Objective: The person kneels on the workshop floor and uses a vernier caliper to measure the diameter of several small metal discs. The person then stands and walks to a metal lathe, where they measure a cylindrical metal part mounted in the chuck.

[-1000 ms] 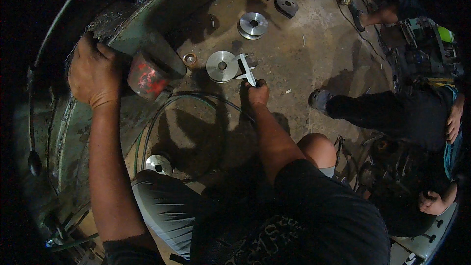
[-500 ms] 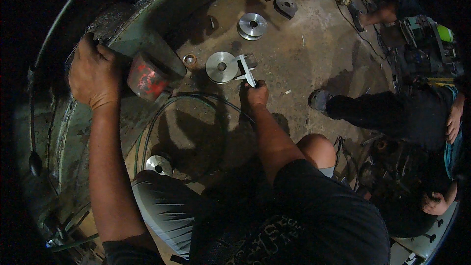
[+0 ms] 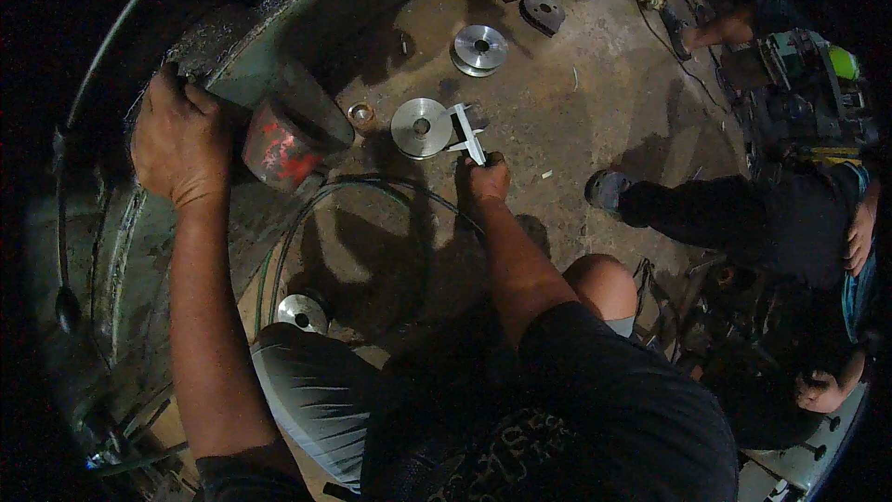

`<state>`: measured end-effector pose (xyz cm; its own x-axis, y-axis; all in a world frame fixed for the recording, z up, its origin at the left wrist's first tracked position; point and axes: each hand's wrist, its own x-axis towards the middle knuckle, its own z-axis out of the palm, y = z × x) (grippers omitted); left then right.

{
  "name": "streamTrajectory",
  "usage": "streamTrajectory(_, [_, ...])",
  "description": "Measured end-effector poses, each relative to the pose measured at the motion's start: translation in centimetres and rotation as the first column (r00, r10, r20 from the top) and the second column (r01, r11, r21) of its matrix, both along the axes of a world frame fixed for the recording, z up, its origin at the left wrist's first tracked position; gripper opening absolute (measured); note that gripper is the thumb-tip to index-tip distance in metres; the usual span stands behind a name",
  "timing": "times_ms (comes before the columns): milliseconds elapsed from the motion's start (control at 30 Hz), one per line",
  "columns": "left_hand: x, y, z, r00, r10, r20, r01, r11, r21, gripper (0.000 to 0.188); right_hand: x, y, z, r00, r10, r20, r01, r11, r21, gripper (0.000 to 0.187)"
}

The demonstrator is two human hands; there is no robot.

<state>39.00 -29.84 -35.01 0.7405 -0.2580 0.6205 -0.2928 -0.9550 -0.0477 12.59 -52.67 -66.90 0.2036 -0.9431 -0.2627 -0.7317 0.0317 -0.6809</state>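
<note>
Your view is dim, brightest over the brown, stained floor at upper centre and falling to black round the rim. The slim, pale metal caliper glares almost white, and the round, silvery grooved metal wheel at the top shines. Dark shadows pool beside your bare right hand. Your black cloth shirt loses detail; fisheye distortion bends the edges, and grain speckles the murk.

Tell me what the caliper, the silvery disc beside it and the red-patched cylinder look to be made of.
Caliper: probably smooth metal, going by its pale sheen; plastic can't be ruled out.
Silvery disc: apparently bare metal, by its bright shine; steel or aluminium, unclear.
Red-patched cylinder: likely metal under worn red paint, as dark surface shows between patches.
</note>
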Motion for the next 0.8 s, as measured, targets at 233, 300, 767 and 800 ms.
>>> streamTrajectory(233, [0.3,0.0,-0.2,0.997,-0.046,0.06,0.048,0.998,-0.044,0.031,0.1,0.1,0.5,1.0,0.011,0.028,-0.01,1.0,-0.026,0.042])
streamTrajectory(300, [0.3,0.0,-0.3,0.995,-0.054,0.086,0.058,0.997,-0.052,0.029,0.1,0.1,0.8,1.0,0.004,0.006,-0.004,1.0,-0.021,0.041])
streamTrajectory(767, [0.4,0.2,-0.3,0.989,-0.106,0.1,0.113,0.991,-0.07,0.028,-0.1,0.0,-0.3,0.999,0.019,0.042,-0.018,0.999,-0.028,0.041])
streamTrajectory(800, [0.3,0.2,-0.3,0.989,-0.102,0.108,0.109,0.992,-0.063,0.028,-0.2,0.0,-0.4,0.999,0.018,0.044,-0.017,1.0,-0.009,0.041])
